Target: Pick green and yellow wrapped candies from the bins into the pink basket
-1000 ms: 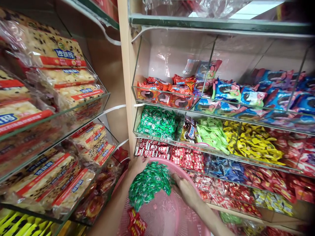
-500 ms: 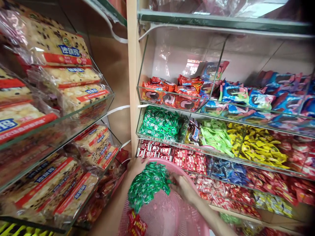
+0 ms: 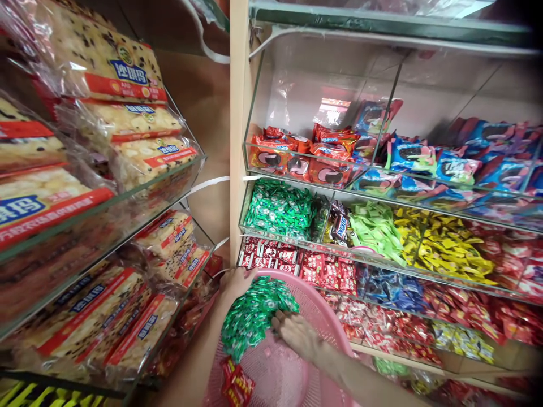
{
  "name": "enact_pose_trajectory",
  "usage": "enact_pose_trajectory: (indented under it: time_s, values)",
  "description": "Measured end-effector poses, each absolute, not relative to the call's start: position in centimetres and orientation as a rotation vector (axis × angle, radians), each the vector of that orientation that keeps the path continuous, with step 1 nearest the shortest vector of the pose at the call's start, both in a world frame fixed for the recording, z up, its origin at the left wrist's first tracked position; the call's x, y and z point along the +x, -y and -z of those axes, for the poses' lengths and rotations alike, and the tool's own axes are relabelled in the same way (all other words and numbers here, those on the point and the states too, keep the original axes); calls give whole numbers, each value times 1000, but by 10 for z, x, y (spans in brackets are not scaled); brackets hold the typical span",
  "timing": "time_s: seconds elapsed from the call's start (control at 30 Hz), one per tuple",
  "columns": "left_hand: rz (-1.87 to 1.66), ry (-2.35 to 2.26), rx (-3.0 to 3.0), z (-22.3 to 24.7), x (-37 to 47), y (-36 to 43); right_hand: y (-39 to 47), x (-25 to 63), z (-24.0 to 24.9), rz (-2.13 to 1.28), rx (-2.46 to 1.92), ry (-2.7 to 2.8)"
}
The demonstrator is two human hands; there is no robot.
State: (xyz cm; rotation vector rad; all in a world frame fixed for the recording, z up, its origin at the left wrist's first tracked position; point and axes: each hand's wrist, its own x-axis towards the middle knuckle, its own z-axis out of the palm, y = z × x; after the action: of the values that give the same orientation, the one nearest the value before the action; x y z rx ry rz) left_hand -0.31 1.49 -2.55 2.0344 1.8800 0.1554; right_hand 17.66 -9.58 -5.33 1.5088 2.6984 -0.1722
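Observation:
A pink mesh basket (image 3: 326, 328) holds a heap of green-wrapped candies (image 3: 250, 314) and a few red packets (image 3: 237, 384). My left hand (image 3: 238, 282) is closed on the basket's far-left rim. Inside the basket, my right hand (image 3: 292, 333) touches the right edge of the green heap, its fingers curled with their tips hidden among the wrappers. Whether it grips any candies is not visible.
Glass bins of green candies (image 3: 280, 209), yellow packets (image 3: 445, 249) and red biscuit packs (image 3: 326, 152) stand ahead. On the left, angled glass shelves hold large wrapped pastries (image 3: 139, 113). A wooden post (image 3: 238, 124) divides the two shelf units.
My right hand has moved left from the basket's right side onto the green candies. My left hand stays at the rim. The view has shifted slightly.

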Motion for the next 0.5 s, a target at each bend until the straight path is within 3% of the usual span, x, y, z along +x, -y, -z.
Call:
enact_pose_trajectory:
  time_s: [0.2,0.5]
  values:
    - [-161,-1861,2039,24,-5,-16,104,193,56,446,1543,-2660]
    - [-164,-1855,2043,24,-5,-18,102,196,83,432,1597,-2673]
